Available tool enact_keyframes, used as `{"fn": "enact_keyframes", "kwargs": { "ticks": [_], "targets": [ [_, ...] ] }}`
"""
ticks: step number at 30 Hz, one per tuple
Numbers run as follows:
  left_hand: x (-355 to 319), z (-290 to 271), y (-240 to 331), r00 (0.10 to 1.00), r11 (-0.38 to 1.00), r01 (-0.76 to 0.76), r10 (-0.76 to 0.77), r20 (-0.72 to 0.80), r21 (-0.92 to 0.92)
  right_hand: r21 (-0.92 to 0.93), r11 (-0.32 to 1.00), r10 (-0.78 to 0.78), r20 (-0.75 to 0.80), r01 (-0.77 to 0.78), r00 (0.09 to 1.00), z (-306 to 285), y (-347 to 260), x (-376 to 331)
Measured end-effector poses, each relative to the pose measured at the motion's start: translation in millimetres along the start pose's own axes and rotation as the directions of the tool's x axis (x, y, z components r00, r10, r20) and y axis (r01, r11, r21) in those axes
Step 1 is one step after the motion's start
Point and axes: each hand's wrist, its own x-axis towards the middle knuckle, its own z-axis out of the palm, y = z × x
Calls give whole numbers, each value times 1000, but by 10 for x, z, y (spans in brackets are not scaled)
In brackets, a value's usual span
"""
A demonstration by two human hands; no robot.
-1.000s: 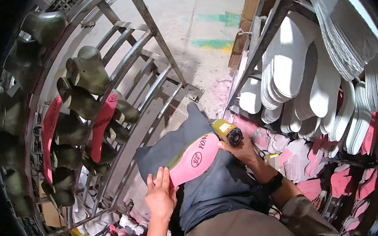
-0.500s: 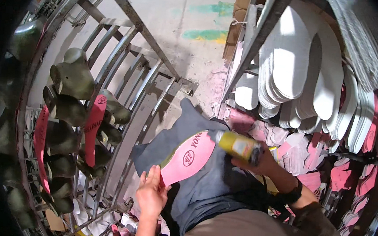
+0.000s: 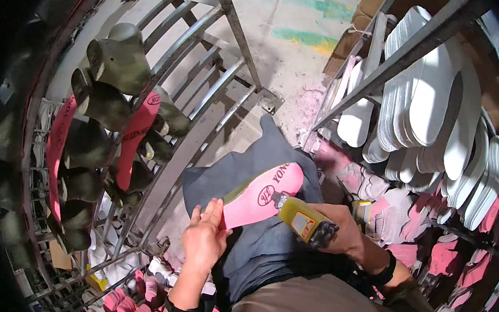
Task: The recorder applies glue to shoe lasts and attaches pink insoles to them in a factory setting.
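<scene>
A pink insole (image 3: 261, 207) with dark print lies along an olive-green shoe last (image 3: 238, 192), over the dark apron (image 3: 264, 263) on my lap. Only the last's upper left edge shows; the rest is hidden beneath the insole. My left hand (image 3: 205, 234) grips the near end, fingertips on the insole's edge and thumb below it. In my right hand (image 3: 340, 228) is a yellow hand tool (image 3: 300, 220) with a grey nose and a black rear end. Its nose points at the middle of the insole, by the round print; whether it touches I cannot tell.
On the left, a metal rack (image 3: 175, 56) carries several olive-green lasts (image 3: 119, 58), two with pink insoles (image 3: 139, 138). White insoles (image 3: 425, 82) hang in stacks on a right-hand rack. Pink and white pieces (image 3: 395, 208) lie below them. Pink insoles (image 3: 132, 305) are piled at lower left.
The tool has come left and down, from the insole's far end to its middle, and its blur is gone. My left hand keeps its grip. The whole view has shifted a little.
</scene>
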Motion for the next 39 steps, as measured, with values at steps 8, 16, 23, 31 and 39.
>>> {"fn": "enact_keyframes", "kwargs": {
  "ticks": [8,16,23,31,39],
  "targets": [
    [-36,-14,76,996,999,42,-44,77,24,-32,997,-79,-123,76,989,-45,178,-174],
    [31,67,-138,1000,991,0,3,-25,131,-72,976,181,-258,-206,949,-84,306,-265],
    [-252,145,-153,863,231,505,-117,492,-831,73,886,432,-484,-457,761,-197,967,-449],
    [-1114,-338,-239,908,-365,-311,-386,-161,-877,-99,913,320,-425,-395,846,-58,435,-205],
    [-1203,-2672,-695,304,-11,-950,-259,-917,-312,-197,955,107,-466,-221,878,-95,935,-177]
  ]
}}
